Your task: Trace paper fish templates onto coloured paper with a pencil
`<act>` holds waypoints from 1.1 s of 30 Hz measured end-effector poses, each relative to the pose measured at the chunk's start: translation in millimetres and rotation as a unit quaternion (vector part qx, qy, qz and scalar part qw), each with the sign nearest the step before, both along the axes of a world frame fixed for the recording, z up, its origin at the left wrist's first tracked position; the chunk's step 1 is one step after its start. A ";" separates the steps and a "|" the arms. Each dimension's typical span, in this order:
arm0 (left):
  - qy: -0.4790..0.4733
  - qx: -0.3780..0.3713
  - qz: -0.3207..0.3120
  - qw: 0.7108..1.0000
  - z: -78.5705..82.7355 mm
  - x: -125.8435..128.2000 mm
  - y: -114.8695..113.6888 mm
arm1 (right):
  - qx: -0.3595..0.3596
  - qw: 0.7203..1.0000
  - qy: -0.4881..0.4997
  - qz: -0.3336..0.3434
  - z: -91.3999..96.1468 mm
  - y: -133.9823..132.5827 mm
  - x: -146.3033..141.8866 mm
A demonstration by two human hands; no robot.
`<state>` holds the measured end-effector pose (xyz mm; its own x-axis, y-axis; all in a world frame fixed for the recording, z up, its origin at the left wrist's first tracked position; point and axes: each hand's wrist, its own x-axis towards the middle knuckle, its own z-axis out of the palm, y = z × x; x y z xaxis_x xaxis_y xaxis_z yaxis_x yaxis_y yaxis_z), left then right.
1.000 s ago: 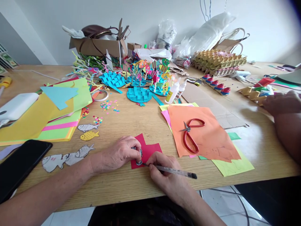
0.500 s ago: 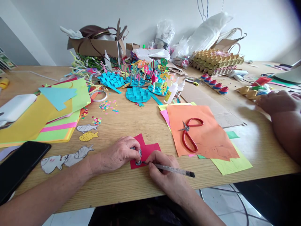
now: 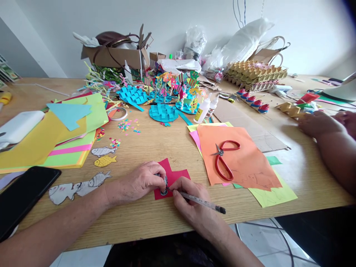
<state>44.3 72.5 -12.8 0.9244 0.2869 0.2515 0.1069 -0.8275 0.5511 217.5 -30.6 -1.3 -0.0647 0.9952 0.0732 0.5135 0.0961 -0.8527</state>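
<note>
My left hand [image 3: 140, 182] presses a small grey paper cutout [image 3: 164, 186] down onto a red piece of paper [image 3: 174, 175] near the table's front edge; its fingers are pinched on the cutout. My right hand [image 3: 191, 202] grips a clear pen [image 3: 200, 202], whose tip touches the red paper right beside the cutout. The pen's dark cap end points to the right. Most of the cutout is hidden under my fingers.
Red scissors [image 3: 224, 159] lie on an orange sheet [image 3: 244, 159] to the right. A black phone [image 3: 19, 198] and paper fish [image 3: 78, 185] lie left. Coloured paper stacks [image 3: 55, 137], glue bottles [image 3: 203, 109], blue paper crafts [image 3: 163, 112] and egg cartons [image 3: 256, 70] fill the back. Another person's hand [image 3: 319, 124] rests far right.
My right hand has shifted slightly left and the pen has tilted down a little along the cutout. The other person's hand at the right has moved left.
</note>
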 end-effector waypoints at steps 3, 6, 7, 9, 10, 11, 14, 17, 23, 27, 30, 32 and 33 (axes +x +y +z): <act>-0.006 0.001 -0.001 1.000 0.0 0.2 0.1 | 0.003 1.000 -0.004 -0.002 -0.2 0.6 -0.8; -0.008 -0.001 -0.002 1.000 -0.5 -0.2 0.4 | 0.003 1.000 -0.004 -0.001 0.0 0.9 -1.3; -0.007 -0.003 -0.002 1.000 -0.6 -0.4 0.4 | 0.002 1.000 -0.004 -0.001 0.3 1.0 -1.3; -0.005 -0.006 -0.003 1.000 -0.5 -0.7 0.3 | 0.000 1.000 -0.002 -0.001 1.1 1.0 -1.1; -0.004 -0.007 -0.003 1.000 -0.4 -0.8 0.2 | -0.004 1.000 0.001 -0.001 1.4 0.8 -0.9; -0.002 -0.009 -0.004 1.000 -0.2 -0.8 0.0 | -0.008 1.000 0.005 0.000 1.7 0.7 -0.7; -0.001 -0.014 -0.005 1.000 0.9 -0.7 -0.9 | -0.015 1.000 0.010 0.000 1.7 0.0 -0.2; 0.000 -0.019 -0.003 1.000 1.9 -0.7 -1.4 | -0.010 1.000 0.005 -0.001 0.9 0.1 -0.3; -0.001 -0.018 0.002 1.000 2.5 -1.9 -1.3 | -0.005 1.000 0.001 0.002 -1.4 1.2 -0.6; -0.001 -0.015 0.008 1.000 2.8 -1.5 -2.0 | -0.002 1.000 0.003 -0.010 -1.9 1.0 0.0; 0.000 -0.013 0.009 1.000 3.1 -0.8 -2.6 | -0.004 1.000 0.001 -0.018 -1.9 0.7 0.4; -0.001 -0.013 0.007 1.000 3.0 -0.7 -2.7 | -0.006 1.000 0.001 -0.019 -2.5 0.7 0.3; -0.003 -0.013 0.006 1.000 2.6 -0.7 -2.6 | -0.007 1.000 0.001 -0.020 -3.0 0.7 0.2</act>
